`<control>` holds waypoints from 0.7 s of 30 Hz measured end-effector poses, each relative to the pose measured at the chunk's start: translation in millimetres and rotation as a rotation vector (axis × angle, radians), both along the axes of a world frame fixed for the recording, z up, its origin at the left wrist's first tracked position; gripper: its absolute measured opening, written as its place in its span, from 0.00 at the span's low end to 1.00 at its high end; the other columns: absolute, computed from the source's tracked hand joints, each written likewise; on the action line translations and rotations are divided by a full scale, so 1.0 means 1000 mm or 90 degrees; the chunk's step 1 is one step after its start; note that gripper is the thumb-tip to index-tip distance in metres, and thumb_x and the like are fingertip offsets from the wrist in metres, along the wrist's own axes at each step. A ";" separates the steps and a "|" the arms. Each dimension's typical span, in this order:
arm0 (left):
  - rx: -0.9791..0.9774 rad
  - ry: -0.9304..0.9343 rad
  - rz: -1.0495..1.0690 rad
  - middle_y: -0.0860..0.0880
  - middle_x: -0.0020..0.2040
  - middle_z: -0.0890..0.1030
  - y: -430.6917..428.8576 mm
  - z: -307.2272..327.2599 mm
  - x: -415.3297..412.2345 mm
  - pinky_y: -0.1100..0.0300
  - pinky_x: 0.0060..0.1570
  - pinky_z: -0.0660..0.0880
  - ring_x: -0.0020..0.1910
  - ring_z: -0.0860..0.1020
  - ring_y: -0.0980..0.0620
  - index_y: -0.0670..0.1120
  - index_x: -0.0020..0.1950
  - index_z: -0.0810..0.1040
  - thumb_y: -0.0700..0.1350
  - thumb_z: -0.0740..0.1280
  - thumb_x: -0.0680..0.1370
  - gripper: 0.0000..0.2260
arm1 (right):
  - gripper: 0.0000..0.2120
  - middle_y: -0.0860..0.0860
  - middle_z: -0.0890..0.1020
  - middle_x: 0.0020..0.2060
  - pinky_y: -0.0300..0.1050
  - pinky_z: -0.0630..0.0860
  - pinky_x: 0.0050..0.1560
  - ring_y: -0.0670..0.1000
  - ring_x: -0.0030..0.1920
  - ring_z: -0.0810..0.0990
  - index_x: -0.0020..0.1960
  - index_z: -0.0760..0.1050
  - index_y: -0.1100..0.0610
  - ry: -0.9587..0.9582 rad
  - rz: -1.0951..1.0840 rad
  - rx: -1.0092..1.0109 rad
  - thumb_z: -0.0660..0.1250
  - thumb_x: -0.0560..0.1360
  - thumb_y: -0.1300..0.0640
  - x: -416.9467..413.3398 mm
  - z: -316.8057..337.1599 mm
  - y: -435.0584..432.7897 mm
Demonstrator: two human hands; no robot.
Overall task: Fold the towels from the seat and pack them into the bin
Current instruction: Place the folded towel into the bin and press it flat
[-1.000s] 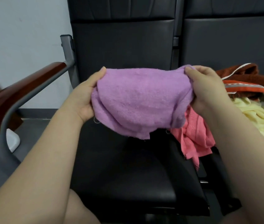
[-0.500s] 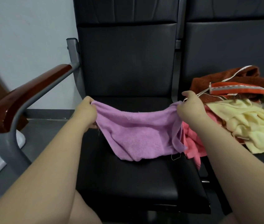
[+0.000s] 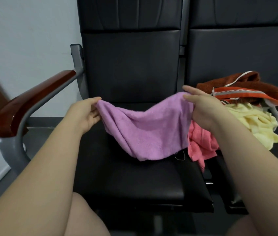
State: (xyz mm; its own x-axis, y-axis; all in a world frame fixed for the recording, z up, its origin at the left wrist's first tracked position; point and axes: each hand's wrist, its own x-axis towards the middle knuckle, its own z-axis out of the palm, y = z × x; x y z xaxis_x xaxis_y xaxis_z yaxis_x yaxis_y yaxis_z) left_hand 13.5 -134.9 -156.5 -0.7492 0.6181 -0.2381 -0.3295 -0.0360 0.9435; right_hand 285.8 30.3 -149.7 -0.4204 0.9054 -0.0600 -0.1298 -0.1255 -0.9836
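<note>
At mid-frame, your left hand point(image 3: 87, 113) pinches the upper left corner of the purple towel point(image 3: 145, 132) between thumb and fingers. Your right hand point(image 3: 203, 111) pinches the opposite corner, so both hands are grasping cloth and neither is free. Between them the top edge sags, and the rest hangs creased down to the black seat point(image 3: 134, 176), where its lower hem seems to rest.

With that slack, a fold made now would probably come out crooked, because the bottom corners are bunched and not lined up. The towel's right side also touches the pink towel point(image 3: 201, 145), which droops over the seat's right edge. A sideways tug could drag that one off towards the floor.

No bin shows plainly. At the right of the frame a yellow towel point(image 3: 254, 123) and a brown-and-orange towel point(image 3: 247, 89) are heaped together. A grey curved rim point(image 3: 275, 113) peeks out at the heap's right side. It may belong to a bin, but you cannot tell whether the heap lies inside it or on the neighbouring seat.
</note>
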 end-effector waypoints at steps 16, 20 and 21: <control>-0.113 0.909 0.212 0.41 0.53 0.77 -0.052 0.059 0.044 0.72 0.47 0.64 0.50 0.72 0.52 0.42 0.58 0.82 0.39 0.62 0.82 0.11 | 0.21 0.60 0.78 0.56 0.33 0.66 0.54 0.58 0.58 0.77 0.57 0.83 0.58 -0.439 -0.249 0.674 0.56 0.74 0.71 0.057 0.060 -0.053; 0.097 0.902 0.398 0.44 0.53 0.73 -0.064 0.074 0.056 0.79 0.48 0.62 0.44 0.69 0.65 0.39 0.57 0.80 0.41 0.60 0.81 0.11 | 0.16 0.57 0.77 0.54 0.20 0.61 0.49 0.46 0.54 0.73 0.58 0.81 0.57 -0.268 -0.387 0.727 0.58 0.78 0.64 0.066 0.071 -0.066; 0.135 0.895 0.434 0.46 0.52 0.72 -0.065 0.076 0.057 0.78 0.48 0.62 0.45 0.70 0.69 0.38 0.56 0.79 0.41 0.60 0.81 0.11 | 0.15 0.54 0.76 0.53 0.22 0.62 0.50 0.44 0.52 0.72 0.58 0.80 0.56 -0.234 -0.415 0.738 0.58 0.78 0.62 0.067 0.073 -0.067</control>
